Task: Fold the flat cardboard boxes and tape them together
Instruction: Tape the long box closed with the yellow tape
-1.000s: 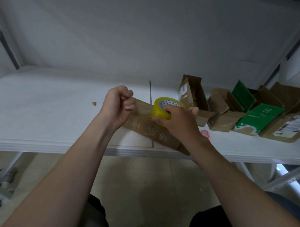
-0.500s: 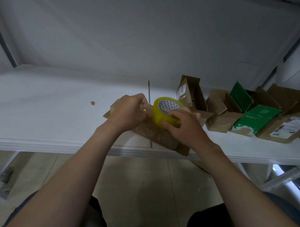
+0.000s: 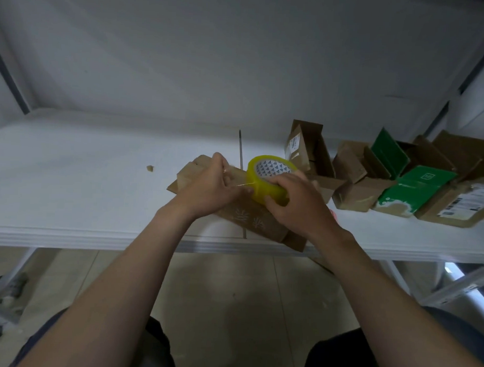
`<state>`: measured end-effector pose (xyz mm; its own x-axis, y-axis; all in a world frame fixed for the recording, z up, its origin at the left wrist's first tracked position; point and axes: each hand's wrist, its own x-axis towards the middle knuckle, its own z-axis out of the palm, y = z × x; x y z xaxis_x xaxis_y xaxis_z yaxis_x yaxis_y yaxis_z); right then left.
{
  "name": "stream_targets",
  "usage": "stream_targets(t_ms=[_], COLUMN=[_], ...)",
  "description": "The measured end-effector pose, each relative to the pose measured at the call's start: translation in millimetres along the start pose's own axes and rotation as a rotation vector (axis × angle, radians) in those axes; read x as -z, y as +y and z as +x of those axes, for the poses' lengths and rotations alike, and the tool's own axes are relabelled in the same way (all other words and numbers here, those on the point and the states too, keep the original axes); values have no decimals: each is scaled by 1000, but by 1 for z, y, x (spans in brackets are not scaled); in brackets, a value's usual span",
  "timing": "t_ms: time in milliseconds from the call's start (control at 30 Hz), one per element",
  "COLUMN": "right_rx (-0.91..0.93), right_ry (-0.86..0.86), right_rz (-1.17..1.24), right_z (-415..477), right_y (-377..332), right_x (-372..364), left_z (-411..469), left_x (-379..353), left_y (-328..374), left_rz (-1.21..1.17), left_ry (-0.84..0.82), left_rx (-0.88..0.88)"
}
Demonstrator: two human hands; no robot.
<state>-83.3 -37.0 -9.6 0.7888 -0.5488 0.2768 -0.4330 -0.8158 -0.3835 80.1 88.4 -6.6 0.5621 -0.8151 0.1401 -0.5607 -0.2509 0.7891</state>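
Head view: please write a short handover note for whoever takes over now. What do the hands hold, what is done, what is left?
Left hand: pinches the tape end, a short strand off the roll.
Right hand: grips the yellow roll above the box.
Box: brown, lies at the table edge under both hands.
Done: box looks folded; no tape seen on it.
Left: probably stick the strand down and cut it; open boxes wait at the right.

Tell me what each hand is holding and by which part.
The right hand grips the yellow tape roll around its outer band. The left hand pinches the tape end that stretches from the roll, above the cardboard box.
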Motion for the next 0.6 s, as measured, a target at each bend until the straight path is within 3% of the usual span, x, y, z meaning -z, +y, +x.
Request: stream_targets(t_ms=[267,367,533,600], right_rx=[-93,-125,-23,32], right_ry=[74,97,7,4], right_rz=[-146,-129,-162,-197], right_z=[6,11,6,3], right_y=[-5,-7,-3,-1], right_x=[1,-4,-1,2], left_z=[5,5,14,19], left_x=[5,15,20,21], left_y=[-8,-11,-27,-35], left_rz=[157,106,149,167], left_ry=[-151,-69,173,133], left_rx=[-348,-305,-175,-52])
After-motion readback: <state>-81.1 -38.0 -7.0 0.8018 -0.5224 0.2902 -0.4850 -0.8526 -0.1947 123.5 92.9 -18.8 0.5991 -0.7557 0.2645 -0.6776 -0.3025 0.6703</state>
